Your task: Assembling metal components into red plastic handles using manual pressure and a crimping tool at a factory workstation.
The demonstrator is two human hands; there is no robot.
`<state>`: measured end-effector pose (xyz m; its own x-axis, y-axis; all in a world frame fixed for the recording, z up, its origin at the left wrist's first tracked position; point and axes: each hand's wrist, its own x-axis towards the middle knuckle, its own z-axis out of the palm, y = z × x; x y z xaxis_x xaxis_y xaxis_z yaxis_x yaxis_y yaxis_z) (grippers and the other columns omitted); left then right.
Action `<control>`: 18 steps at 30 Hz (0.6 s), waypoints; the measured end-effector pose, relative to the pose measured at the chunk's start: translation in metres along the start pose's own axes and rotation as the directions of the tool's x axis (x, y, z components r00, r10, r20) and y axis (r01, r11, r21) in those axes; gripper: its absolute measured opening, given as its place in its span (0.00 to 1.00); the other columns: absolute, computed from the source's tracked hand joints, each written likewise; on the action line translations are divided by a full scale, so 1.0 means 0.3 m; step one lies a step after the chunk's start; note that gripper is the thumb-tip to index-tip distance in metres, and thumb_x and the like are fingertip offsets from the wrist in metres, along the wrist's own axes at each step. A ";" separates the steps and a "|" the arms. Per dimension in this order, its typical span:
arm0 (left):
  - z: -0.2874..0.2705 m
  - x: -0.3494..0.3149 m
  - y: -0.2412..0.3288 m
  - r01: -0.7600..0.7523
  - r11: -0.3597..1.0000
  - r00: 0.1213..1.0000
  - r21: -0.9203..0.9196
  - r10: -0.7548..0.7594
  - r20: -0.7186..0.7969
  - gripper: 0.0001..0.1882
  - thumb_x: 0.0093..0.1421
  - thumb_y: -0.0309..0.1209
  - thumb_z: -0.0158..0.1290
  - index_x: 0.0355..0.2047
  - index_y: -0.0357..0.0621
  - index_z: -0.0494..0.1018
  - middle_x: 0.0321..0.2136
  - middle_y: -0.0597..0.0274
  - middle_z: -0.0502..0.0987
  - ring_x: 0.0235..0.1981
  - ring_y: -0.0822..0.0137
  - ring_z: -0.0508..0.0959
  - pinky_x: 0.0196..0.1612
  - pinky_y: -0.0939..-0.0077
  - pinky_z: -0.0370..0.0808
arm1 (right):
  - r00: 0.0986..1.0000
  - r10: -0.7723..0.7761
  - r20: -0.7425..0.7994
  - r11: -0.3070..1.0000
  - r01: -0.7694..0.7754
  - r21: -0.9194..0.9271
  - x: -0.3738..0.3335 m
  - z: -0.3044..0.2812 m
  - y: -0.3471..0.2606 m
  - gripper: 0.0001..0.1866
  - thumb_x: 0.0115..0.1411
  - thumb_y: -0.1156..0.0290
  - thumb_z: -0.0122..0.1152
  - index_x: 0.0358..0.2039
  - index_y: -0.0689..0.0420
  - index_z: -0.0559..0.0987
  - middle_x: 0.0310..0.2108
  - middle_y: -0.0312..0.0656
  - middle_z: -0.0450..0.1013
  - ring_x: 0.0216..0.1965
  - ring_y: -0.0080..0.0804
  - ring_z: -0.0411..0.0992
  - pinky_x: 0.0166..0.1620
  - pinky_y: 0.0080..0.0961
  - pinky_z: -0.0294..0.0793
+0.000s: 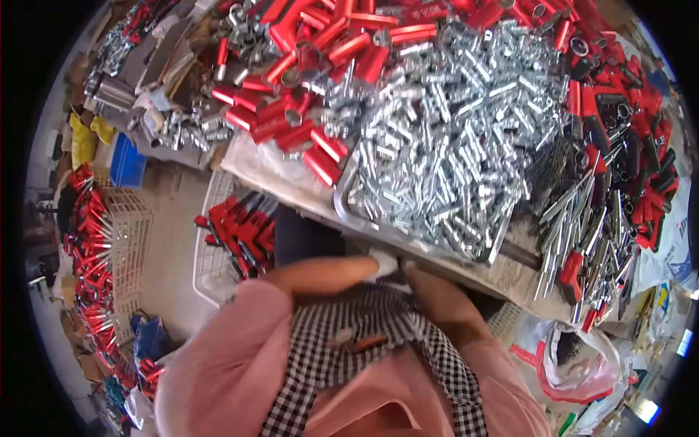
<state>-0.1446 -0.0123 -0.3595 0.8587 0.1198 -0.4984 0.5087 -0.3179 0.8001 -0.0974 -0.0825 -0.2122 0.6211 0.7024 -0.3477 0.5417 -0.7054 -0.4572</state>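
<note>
My left forearm (328,275) reaches across my lap to the table's front edge. At its end is my left hand (383,264), which looks covered in something white, perhaps a glove; its fingers cannot be made out. Close beside it, my right forearm (445,302) runs up to the same edge, and the right hand is hidden there. Whatever either hand may hold does not show. Just beyond them on the table is a clear-walled tray (342,197) heaped with small shiny metal fittings (444,138).
Red tubular handles (291,116) pile up behind and left of the tray. To its right lie metal rods (575,226) and red-and-black handles (641,167). A white basket (207,273) of red-handled tools stands left of my lap, another crate (131,233) farther left. A plastic bag (582,364) sits lower right.
</note>
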 end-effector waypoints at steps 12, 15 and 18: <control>-0.024 -0.156 0.045 0.296 0.954 0.950 -0.050 -0.288 0.119 0.18 0.67 0.38 0.43 0.49 0.40 0.75 0.48 0.51 0.77 0.50 0.62 0.75 0.52 0.69 0.73 | 0.990 -0.119 -0.078 0.979 0.130 0.156 -0.068 0.011 0.009 0.29 0.64 0.59 0.51 0.65 0.49 0.64 0.61 0.52 0.65 0.60 0.46 0.64 0.64 0.41 0.60; -0.164 -0.207 0.218 0.125 0.976 0.968 0.178 -0.159 0.193 0.23 0.65 0.40 0.43 0.54 0.41 0.72 0.54 0.49 0.74 0.57 0.51 0.73 0.57 0.60 0.69 | 0.983 -0.155 -0.102 0.963 0.173 0.208 -0.024 -0.004 -0.020 0.29 0.63 0.60 0.51 0.65 0.49 0.64 0.60 0.53 0.66 0.60 0.47 0.65 0.64 0.42 0.61; -0.053 -0.107 0.018 0.031 0.982 0.977 0.187 -0.069 0.201 0.22 0.63 0.42 0.43 0.47 0.40 0.76 0.48 0.52 0.79 0.50 0.52 0.77 0.53 0.61 0.72 | 0.978 -0.184 -0.093 0.946 0.202 0.252 0.023 0.015 -0.059 0.30 0.63 0.61 0.51 0.66 0.48 0.63 0.60 0.54 0.66 0.59 0.47 0.66 0.63 0.43 0.61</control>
<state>-0.1684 -0.0030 -0.3340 0.7911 -0.0504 -0.6096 0.5144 -0.4844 0.7076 -0.1054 -0.0648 -0.2101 0.5603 0.8084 -0.1801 0.4953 -0.5014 -0.7094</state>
